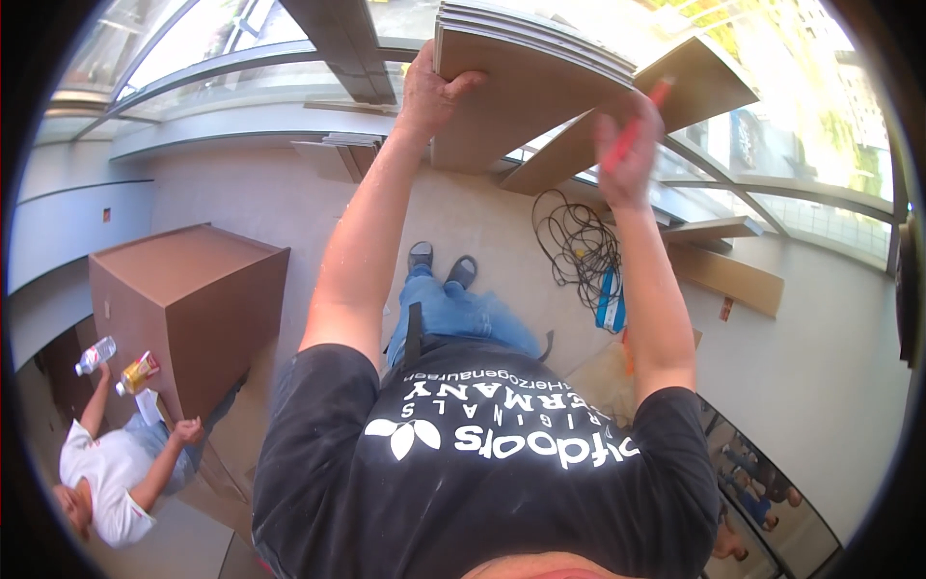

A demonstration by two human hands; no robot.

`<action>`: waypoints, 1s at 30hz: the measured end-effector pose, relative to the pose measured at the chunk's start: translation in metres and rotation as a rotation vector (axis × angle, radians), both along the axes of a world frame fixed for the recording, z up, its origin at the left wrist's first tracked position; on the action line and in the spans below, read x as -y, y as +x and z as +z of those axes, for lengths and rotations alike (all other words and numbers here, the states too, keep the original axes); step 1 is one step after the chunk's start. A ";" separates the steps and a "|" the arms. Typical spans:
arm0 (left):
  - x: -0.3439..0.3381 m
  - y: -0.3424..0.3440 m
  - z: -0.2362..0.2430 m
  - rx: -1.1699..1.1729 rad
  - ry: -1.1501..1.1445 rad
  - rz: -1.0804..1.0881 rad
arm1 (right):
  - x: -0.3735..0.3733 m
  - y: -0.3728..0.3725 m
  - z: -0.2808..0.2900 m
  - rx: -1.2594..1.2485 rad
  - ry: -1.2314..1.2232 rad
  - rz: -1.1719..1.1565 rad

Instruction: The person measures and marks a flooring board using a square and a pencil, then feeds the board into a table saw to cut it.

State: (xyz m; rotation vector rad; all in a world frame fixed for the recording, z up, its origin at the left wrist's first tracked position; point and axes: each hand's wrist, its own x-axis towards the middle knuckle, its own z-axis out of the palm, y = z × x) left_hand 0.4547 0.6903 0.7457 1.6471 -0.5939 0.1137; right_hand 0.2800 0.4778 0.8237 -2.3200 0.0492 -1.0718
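A stack of brown boards with pale edges stands upright in front of me near the windows. My left hand grips its left edge, thumb on the near face and fingers behind. At the right end of the stack, my right hand is closed around a slim red tool. Motion blurs that tool, so I cannot tell its kind. Another brown board leans at an angle beyond the right hand.
Tangled black cable lies on the floor by a blue object. A brown cabinet stands left, with bottles on it and a person beside it. Boards rest at the right wall; a dark-framed reflective panel is lower right.
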 end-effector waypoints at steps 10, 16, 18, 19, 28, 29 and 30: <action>0.009 0.000 -0.006 -0.116 -0.133 -0.024 | -0.050 -0.006 0.088 0.040 -0.420 0.308; 0.009 0.005 -0.006 -0.116 -0.068 -0.004 | -0.056 0.012 0.076 0.121 -0.442 0.276; 0.012 0.008 -0.016 -0.069 -0.079 0.012 | -0.058 0.014 0.075 0.122 -0.445 0.268; 0.013 0.009 -0.020 -0.016 -0.091 0.029 | -0.058 0.015 0.074 0.130 -0.450 0.261; 0.013 0.006 -0.020 -0.063 -0.080 0.061 | -0.059 0.018 0.065 0.153 -0.435 0.228; 0.012 0.005 -0.017 -0.062 -0.075 0.061 | -0.059 0.018 0.065 0.154 -0.430 0.228; 0.012 0.004 -0.009 -0.095 -0.183 -0.051 | -0.059 0.018 0.065 0.152 -0.439 0.229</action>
